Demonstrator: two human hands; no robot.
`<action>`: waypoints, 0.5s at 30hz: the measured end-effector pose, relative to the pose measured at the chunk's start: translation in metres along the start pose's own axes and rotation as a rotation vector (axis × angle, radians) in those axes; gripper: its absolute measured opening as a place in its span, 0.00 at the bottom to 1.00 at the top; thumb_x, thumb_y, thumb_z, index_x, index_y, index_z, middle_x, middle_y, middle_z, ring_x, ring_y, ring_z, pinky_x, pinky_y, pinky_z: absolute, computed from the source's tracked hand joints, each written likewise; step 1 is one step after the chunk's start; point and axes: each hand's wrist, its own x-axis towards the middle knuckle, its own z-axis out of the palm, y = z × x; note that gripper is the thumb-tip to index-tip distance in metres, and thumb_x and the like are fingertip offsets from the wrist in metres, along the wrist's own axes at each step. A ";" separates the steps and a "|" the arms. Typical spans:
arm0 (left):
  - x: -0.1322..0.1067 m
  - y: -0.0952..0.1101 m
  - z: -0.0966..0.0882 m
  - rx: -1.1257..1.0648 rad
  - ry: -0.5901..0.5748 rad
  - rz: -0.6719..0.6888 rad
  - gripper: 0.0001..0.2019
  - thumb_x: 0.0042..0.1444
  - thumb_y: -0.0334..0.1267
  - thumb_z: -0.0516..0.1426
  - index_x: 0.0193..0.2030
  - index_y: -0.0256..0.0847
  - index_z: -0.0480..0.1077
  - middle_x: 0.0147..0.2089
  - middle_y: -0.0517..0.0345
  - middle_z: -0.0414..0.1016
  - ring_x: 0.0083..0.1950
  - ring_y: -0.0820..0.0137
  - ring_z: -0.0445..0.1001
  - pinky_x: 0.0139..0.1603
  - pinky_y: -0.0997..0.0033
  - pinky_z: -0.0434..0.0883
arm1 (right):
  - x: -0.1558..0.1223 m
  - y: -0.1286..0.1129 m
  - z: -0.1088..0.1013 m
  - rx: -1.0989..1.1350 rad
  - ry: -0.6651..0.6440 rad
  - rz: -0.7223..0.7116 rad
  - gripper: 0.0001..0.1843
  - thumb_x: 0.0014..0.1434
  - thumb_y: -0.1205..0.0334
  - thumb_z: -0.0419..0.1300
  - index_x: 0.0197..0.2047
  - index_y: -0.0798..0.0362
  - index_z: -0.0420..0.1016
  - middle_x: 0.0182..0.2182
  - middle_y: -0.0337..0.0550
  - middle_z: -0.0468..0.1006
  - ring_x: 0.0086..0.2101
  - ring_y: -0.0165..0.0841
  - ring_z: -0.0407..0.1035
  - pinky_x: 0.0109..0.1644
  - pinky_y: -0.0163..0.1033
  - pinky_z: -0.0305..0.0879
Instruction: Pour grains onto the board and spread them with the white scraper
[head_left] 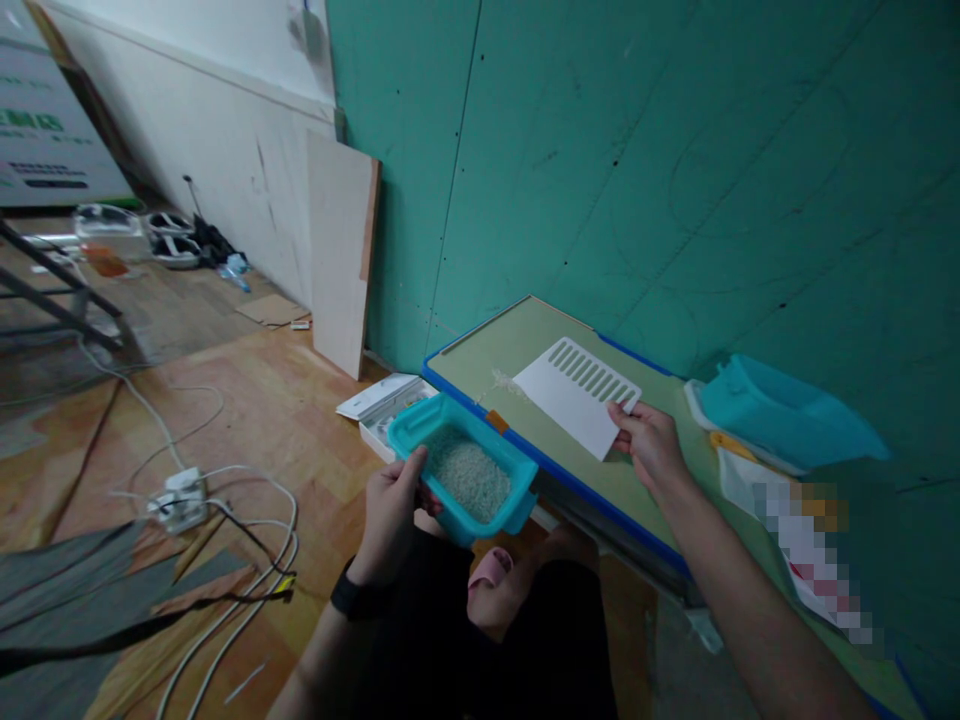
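My left hand [397, 505] grips the near-left rim of a turquoise plastic tub [523, 468] above my lap. Pale granules, like rice or litter [472, 480], cover the bottom of the tub. In my right hand [646, 440] is a flat white plastic board [559, 405] with a row of slots along its far side, pinched at its right corner. The board lies low over the greenish tabletop [487, 345], its left edge beside a small scatter of pale grains [506, 381]. The tub hangs at the table's blue front edge.
A larger turquoise bin [787, 410] sits at the table's right, near a white bag [742, 478]. An open white box [382, 400] is on the floor behind the tub. A power strip [180, 500] and cables lie left. A wooden panel [337, 250] leans on the wall.
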 end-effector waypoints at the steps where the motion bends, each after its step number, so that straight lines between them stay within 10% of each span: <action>1: 0.000 0.003 0.001 0.006 0.009 -0.001 0.23 0.47 0.54 0.61 0.12 0.42 0.63 0.11 0.60 0.67 0.13 0.71 0.66 0.16 0.73 0.64 | 0.002 -0.001 0.005 0.003 -0.018 0.009 0.20 0.36 0.55 0.73 0.31 0.56 0.74 0.23 0.41 0.80 0.22 0.35 0.74 0.22 0.35 0.68; 15: 0.006 0.021 0.007 0.054 -0.015 0.019 0.22 0.49 0.51 0.61 0.13 0.41 0.63 0.10 0.59 0.67 0.12 0.73 0.65 0.16 0.75 0.63 | 0.006 -0.008 0.047 -0.028 -0.207 0.072 0.14 0.40 0.59 0.71 0.28 0.57 0.74 0.20 0.41 0.78 0.18 0.32 0.71 0.18 0.32 0.65</action>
